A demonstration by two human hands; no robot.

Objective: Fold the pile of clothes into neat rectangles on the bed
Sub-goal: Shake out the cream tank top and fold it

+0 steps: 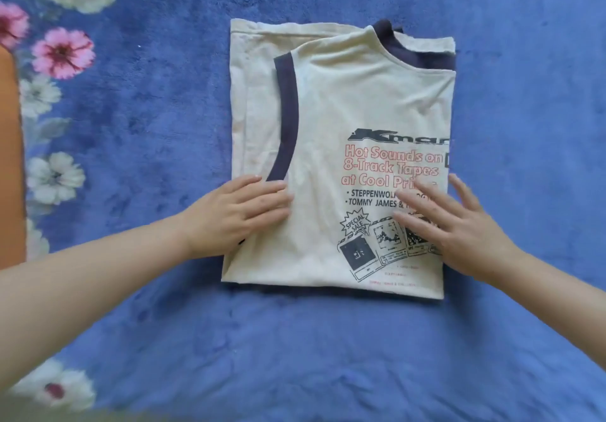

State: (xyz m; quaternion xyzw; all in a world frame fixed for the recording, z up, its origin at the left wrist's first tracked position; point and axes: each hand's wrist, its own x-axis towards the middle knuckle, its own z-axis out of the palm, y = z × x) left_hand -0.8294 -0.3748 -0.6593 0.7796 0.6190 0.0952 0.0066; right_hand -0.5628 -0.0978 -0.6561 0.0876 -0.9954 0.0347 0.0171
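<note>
A cream T-shirt (344, 100) with navy trim at the collar and sleeve lies folded into a rough rectangle on the blue bed cover (164, 133). Its printed front faces up, with black and red lettering and drawings near the lower right. My left hand (241, 213) rests flat on the shirt's lower left part, fingers together and pointing right. My right hand (459, 228) lies flat over the print at the lower right, fingers spread. Neither hand grips the cloth.
The blue plush cover carries white and pink flower patterns (62, 53) along its left side and near the lower left corner. An orange surface (10, 159) shows at the far left edge. No other clothes are in view.
</note>
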